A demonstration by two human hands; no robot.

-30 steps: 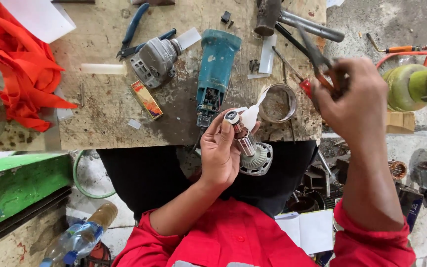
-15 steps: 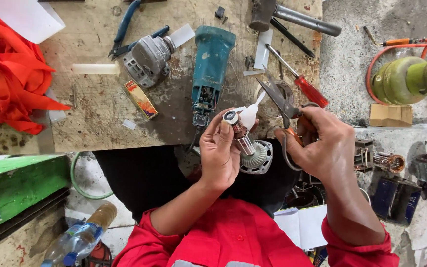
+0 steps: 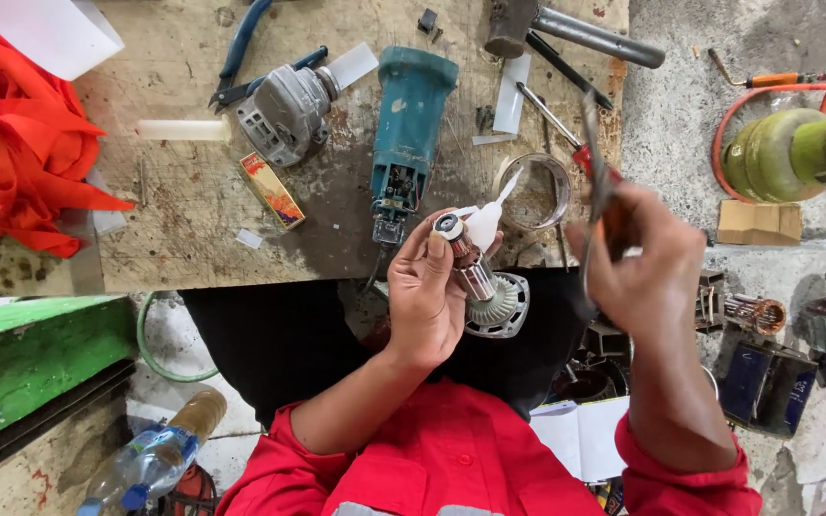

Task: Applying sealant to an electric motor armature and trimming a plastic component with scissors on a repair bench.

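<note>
My left hand (image 3: 427, 296) is shut on a motor armature (image 3: 473, 270), held upright over my lap with its bearing end up and its grey fan (image 3: 501, 306) at the bottom. A small white plastic nozzle piece (image 3: 486, 222) shows just behind my fingers; I cannot tell if I hold it. My right hand (image 3: 638, 263) is just right of the armature and grips orange-handled long-nose pliers (image 3: 593, 143), their tips pointing up over the wooden table (image 3: 184, 239).
On the table lie a teal power-tool body (image 3: 411, 119), a grey gear housing (image 3: 284, 110), blue-handled pliers (image 3: 241, 43), a metal ring (image 3: 532, 191), a red-handled screwdriver (image 3: 554, 119), a hammer (image 3: 566, 24) and orange cloth (image 3: 21, 134). A green gas cylinder (image 3: 786, 153) stands on the floor at right.
My right hand brought the pliers from the table's right edge down toward the armature, then turned them tips-up beside it. My left hand kept the armature still.
</note>
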